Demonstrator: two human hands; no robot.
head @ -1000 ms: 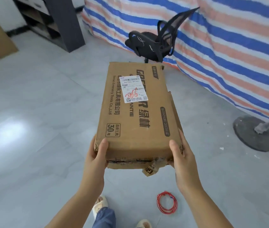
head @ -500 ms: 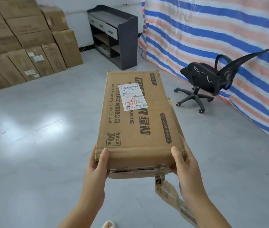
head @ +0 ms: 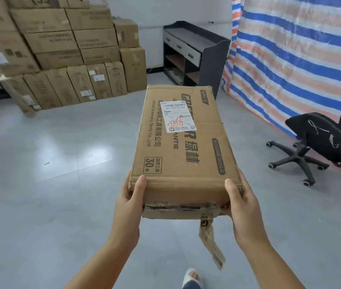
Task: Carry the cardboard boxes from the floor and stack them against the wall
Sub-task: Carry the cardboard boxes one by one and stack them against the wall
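I carry a long brown cardboard box (head: 183, 147) with a white shipping label and dark print, held out in front of me above the floor. My left hand (head: 128, 202) grips its near left corner, thumb on top. My right hand (head: 241, 202) grips the near right corner the same way. A strip of torn tape (head: 210, 243) dangles from the near end. Far ahead at the left, a stack of cardboard boxes (head: 67, 53) stands against the white wall.
A dark shelf unit with drawers (head: 194, 57) stands by the wall ahead. A striped blue, white and orange tarp (head: 299, 59) hangs on the right, with a black office chair (head: 319, 140) before it. Grey tiled floor (head: 50, 163) stretches between me and the stack.
The view has swung left: the box stack and shelf unit have come fully into view and the chair has shifted right. Both hands keep the same grip on the box.
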